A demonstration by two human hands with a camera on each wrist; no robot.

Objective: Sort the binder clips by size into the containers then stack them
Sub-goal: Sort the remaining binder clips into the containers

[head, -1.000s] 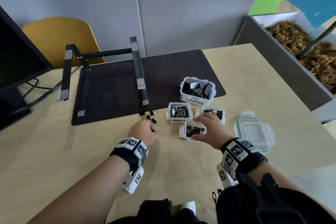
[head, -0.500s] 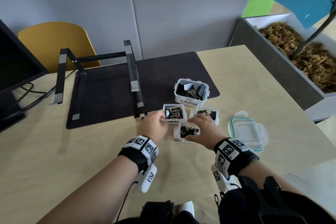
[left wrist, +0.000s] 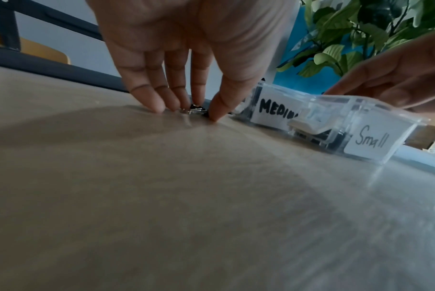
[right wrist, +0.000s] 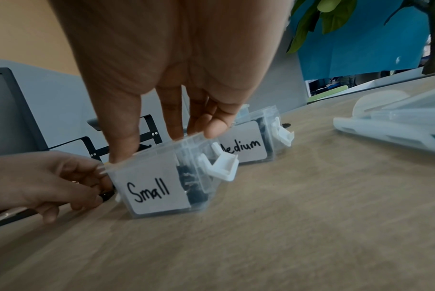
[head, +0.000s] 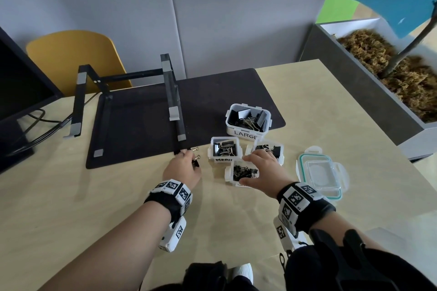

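Observation:
Several clear containers stand together: LARGE (head: 248,136), MEDIUM (head: 224,159), a second Medium (right wrist: 246,147) and Small (head: 241,171), all holding black binder clips. My right hand (head: 247,170) grips the Small container (right wrist: 159,185) by its rim, thumb on the near edge and fingers on the far edge. My left hand (head: 192,163) reaches down to a few loose small clips (head: 196,156) by the mat's front edge. In the left wrist view its thumb and fingers (left wrist: 159,104) pinch one small clip (left wrist: 193,111) lying on the table.
A clear lid with a teal seal (head: 320,172) lies right of the containers. A black mat (head: 142,125) with a black metal stand (head: 173,101) sits behind, a monitor (head: 21,87) at far left. A grey planter box (head: 354,92) borders the table's right side.
My left hand went from the loose clips to the MEDIUM container and has come back to the loose clips. My right hand has stayed on the Small container.

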